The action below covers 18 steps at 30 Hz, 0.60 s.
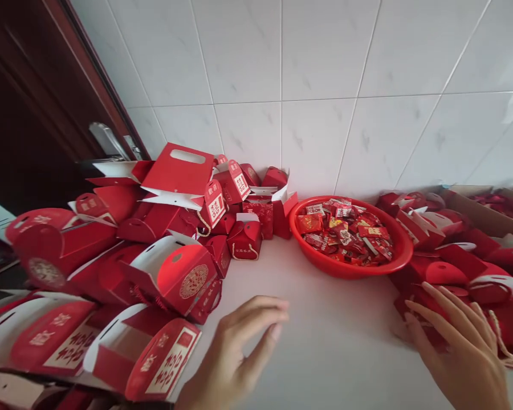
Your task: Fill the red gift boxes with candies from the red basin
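Note:
My left hand (pixel 238 340) hovers over the white tabletop (pixel 320 353) with thumb and fingers curved toward each other, a gap between them and nothing inside. To its left stands a red gift box (pixel 154 364) with a double-happiness panel and raised flaps. My right hand (pixel 464 339) reaches over the red boxes on the right, fingers spread. It is over a dark red box (pixel 410 299), slightly blurred; whether the fingertips touch it I cannot tell. Between and beyond the hands sits a red plastic basin (pixel 350 270) full of wrapped sweets (pixel 346 230).
Many red gift boxes (pixel 154 222) are piled on the left, several with open tops. More red boxes (pixel 448 239) crowd the right side, beside a cardboard carton (pixel 465 205). A tiled wall (pixel 320 136) closes the back; a dark door with a metal handle (pixel 109 139) is at far left.

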Tool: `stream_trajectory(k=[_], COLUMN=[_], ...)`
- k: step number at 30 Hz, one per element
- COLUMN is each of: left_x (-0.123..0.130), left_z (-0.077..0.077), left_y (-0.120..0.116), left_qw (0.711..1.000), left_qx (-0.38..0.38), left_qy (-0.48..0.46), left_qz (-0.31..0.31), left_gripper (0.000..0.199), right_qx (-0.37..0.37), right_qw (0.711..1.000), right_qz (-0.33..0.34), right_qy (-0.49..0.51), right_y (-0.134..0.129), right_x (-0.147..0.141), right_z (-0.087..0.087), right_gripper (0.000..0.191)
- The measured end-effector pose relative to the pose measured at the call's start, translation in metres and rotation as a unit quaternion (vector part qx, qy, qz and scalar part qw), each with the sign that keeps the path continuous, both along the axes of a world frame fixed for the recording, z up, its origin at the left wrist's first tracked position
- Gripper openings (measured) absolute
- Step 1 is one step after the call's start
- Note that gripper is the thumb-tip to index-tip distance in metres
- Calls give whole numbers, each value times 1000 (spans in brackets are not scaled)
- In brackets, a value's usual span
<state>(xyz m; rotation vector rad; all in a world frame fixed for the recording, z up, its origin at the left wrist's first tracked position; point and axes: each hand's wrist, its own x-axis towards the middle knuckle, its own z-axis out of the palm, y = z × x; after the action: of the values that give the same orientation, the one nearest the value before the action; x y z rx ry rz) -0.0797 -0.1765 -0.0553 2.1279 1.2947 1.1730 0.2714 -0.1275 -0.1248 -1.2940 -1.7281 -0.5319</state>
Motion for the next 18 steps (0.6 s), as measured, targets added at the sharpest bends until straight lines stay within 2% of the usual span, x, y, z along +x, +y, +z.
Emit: stream_trajectory(k=[2, 5, 7, 9, 11, 13, 15, 18], left_x=[-18, -38, -49, -60, -72, -83, -92, -98], left_z=[12, 31, 41, 49, 54, 57, 59, 63], left_y=[-11, -22, -23, -18, -11, -4, 1, 4], left_qw=[993, 964, 928, 898, 882, 872, 868, 852], left_qx=[101, 214, 290, 317, 301, 260, 191, 135], left_qy=[14, 15, -15, -38, -32, 15, 76, 87], left_qz=[63, 156, 233, 305, 361, 415, 452, 498], left_gripper=[30, 35, 36, 31, 27, 28, 35, 42], right_qx=[15, 11, 8, 4, -19, -36, -22, 3], right_qw=[999, 989, 978, 966, 951, 938, 934, 934], right_qz=[51, 143, 202, 253, 304, 343, 356, 358], right_qy=[-9, -40, -55, -55, -44, -33, -27, -16], right_y=[5, 20, 33, 46, 55, 59, 59, 53], right_x=[-13, -33, -48, -63, -79, -93, -104, -111], right_z=[12, 33, 45, 52, 51, 43, 29, 10], right_gripper=[16, 12, 12, 13, 14, 16, 17, 22])
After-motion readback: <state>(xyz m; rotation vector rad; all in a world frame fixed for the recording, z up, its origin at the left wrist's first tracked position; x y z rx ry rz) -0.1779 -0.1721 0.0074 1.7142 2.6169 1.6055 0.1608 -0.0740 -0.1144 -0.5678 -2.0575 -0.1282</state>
